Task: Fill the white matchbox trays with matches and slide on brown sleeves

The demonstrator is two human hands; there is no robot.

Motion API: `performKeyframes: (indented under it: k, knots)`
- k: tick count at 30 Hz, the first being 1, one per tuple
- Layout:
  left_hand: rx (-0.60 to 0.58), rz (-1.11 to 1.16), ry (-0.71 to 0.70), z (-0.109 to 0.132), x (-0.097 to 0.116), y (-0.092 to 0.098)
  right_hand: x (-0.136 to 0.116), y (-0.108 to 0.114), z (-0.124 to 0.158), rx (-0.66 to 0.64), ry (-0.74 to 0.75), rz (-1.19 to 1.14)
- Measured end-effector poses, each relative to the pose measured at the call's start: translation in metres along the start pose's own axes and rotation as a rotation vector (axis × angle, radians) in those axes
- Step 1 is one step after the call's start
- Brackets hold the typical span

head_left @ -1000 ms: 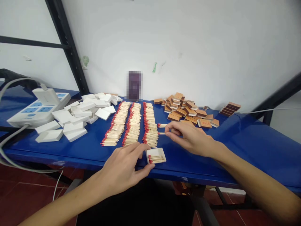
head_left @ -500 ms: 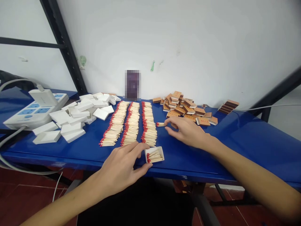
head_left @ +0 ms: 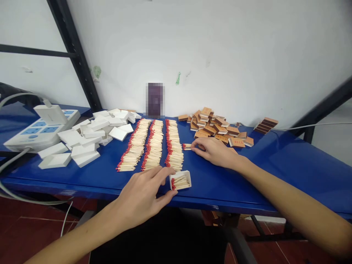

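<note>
My left hand pinches the left side of a small white tray near the table's front edge; red-tipped matches lie in it. My right hand rests on the blue table, fingers curled on a few loose matches beside the rows. Three long rows of matches run from front to back in the middle.
A pile of white inner trays lies at the left, next to a white power strip with grey cables. Brown matchbox sleeves are heaped at the back right, with a small stack further right. A white wall stands behind.
My right hand moved back from near the tray to the loose matches beside the rightmost row. My left hand kept hold of the tray.
</note>
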State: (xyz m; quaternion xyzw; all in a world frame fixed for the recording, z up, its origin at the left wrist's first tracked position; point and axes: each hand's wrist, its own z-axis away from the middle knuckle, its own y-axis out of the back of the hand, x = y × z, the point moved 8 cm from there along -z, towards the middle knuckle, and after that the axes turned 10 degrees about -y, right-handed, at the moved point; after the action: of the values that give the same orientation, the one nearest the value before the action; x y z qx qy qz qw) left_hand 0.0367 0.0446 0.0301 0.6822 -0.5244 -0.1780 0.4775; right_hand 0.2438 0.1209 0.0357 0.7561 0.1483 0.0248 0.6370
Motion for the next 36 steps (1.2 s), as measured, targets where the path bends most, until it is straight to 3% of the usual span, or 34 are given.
performKeyframes:
  k: [19,30,36]
  knots:
    - [0.004,0.019,-0.002,0.000,0.000,0.001,-0.007,0.003,0.006,-0.038,0.045,0.040]
    - [0.011,0.011,-0.010,0.000,0.001,0.000,-0.006,-0.002,0.007,-0.178,0.041,0.001]
    - [0.016,0.008,-0.010,0.000,0.002,0.002,-0.017,0.015,0.018,-0.100,0.073,-0.075]
